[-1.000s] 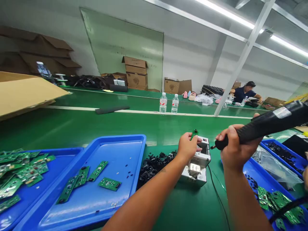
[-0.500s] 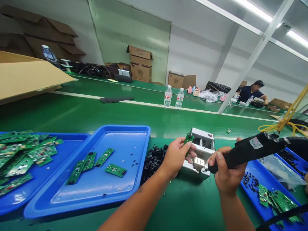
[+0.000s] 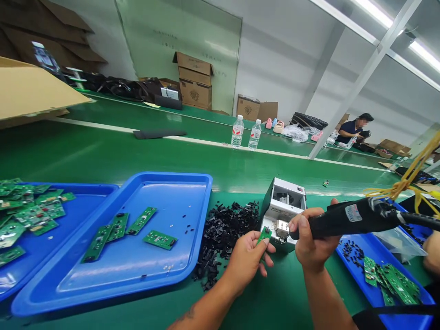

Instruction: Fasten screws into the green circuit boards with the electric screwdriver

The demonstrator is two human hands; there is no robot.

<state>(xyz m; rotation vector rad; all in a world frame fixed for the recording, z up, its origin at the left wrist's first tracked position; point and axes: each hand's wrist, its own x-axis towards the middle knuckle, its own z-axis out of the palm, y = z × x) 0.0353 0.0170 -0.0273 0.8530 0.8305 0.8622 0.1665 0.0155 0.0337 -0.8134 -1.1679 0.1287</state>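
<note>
Between the thumb and fingers of my left hand (image 3: 249,256) is a small green circuit board (image 3: 265,234), just left of the machine's metal front part. My right hand (image 3: 314,243) grips a black electric screwdriver (image 3: 338,220), its nose pointing left toward that part; the bit is hard to make out. The white screw feeder machine (image 3: 283,204) stands behind both hands. A heap of small black parts (image 3: 227,231) lies left of it. In the blue tray (image 3: 137,279) on the left rest several green circuit boards (image 3: 160,239).
Another blue tray (image 3: 85,195) at far left holds piled boards. A right-hand tray (image 3: 373,293) carries boards and black bits. Two water bottles (image 3: 237,132) stand behind. Yellow cord (image 3: 400,188) hangs above the screwdriver. A person (image 3: 355,130) sits far right; another person's hand (image 3: 432,252) shows at the right edge.
My left hand has lowered the circuit board from above the machine's front to its left side. The screwdriver stays by the metal part. The view has shifted slightly.
</note>
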